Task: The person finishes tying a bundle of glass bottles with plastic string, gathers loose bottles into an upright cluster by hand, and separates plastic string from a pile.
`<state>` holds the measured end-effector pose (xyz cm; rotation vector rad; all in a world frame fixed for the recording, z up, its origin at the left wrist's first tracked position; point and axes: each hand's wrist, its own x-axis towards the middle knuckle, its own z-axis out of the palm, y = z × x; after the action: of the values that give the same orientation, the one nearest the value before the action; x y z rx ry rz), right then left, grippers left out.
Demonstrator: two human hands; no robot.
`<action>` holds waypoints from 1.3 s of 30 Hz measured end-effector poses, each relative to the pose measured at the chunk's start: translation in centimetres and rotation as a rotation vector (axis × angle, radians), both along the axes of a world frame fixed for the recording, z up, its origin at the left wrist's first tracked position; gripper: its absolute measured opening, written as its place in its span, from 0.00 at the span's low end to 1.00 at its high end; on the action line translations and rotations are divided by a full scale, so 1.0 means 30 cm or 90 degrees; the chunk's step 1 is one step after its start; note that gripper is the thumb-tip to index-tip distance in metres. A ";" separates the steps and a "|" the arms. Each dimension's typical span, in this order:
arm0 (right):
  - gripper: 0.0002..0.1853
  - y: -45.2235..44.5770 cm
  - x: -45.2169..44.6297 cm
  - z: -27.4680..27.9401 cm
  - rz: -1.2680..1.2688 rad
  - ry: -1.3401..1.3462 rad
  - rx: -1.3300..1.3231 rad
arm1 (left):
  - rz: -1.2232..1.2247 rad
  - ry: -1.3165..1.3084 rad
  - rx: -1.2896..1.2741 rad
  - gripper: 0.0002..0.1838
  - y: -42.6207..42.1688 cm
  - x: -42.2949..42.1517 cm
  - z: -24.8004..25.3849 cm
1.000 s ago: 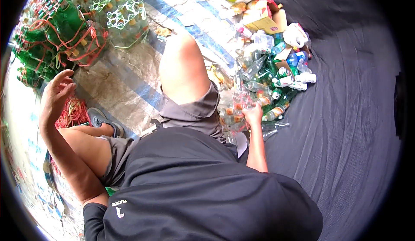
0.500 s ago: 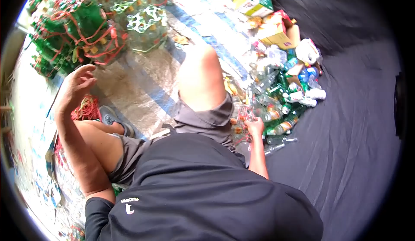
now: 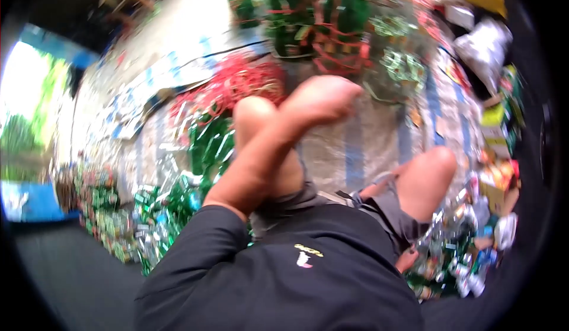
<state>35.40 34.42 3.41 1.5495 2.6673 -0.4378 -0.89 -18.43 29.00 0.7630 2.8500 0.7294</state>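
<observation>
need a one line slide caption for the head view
Left hand held out in front of tied green bottles, red strings heaped nearby, right hand low beside a loose bottle pile.

No word, brand or number can be read. The black T-shirt [image 3: 267, 298] carries a short line of yellowish lettering [image 3: 309, 250] above a small white and pink emblem [image 3: 303, 260]; the letters seem too smeared to spell out with any confidence. Whatever print the yellow-and-red carton [image 3: 492, 194] and the pale drink cans [image 3: 462, 276] bear is likewise blurred beyond reading.
</observation>
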 end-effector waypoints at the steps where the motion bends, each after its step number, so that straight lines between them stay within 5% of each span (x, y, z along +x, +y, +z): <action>1: 0.26 -0.013 -0.031 0.009 0.006 -0.010 0.005 | -0.025 0.043 0.027 0.11 0.021 0.040 -0.010; 6: 0.27 -0.064 -0.174 0.014 0.070 -0.010 0.012 | -0.102 -0.056 0.106 0.11 0.107 0.250 -0.016; 9: 0.28 -0.078 -0.250 0.030 0.105 0.010 -0.004 | -0.058 0.029 0.318 0.07 0.035 0.385 0.015; 12: 0.28 -0.081 -0.321 0.069 0.120 0.052 -0.057 | 0.129 0.187 0.503 0.06 -0.072 0.489 0.025; 14: 0.29 -0.073 -0.374 0.104 0.115 0.102 -0.117 | 0.282 0.376 0.481 0.07 -0.214 0.544 0.034; 18: 0.30 -0.028 -0.470 0.194 0.078 0.232 -0.280 | 0.680 0.385 0.299 0.07 -0.546 0.662 -0.110; 24: 0.31 -0.005 -0.707 0.365 0.072 0.391 -0.525 | 0.931 -0.029 0.158 0.12 -0.927 0.976 -0.745; 31: 0.33 -0.011 -1.038 0.538 0.146 0.378 -0.702 | 0.951 -0.349 0.152 0.21 -0.740 1.212 -1.407; 34: 0.13 0.029 -1.216 0.568 0.162 0.268 -0.693 | 1.103 -0.436 0.179 0.27 -0.694 1.222 -1.371; 37: 0.19 0.314 -1.493 0.331 0.277 0.272 -0.753 | 1.199 -0.348 0.112 0.24 -0.733 1.212 -1.343; 39: 0.21 0.209 -1.501 0.367 0.303 0.227 -0.683 | 1.191 -0.316 0.069 0.19 -0.784 1.186 -1.295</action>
<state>-9.63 40.68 14.42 0.5330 2.1341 -1.7996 34.69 -41.93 -9.85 -2.0162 2.1895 0.8426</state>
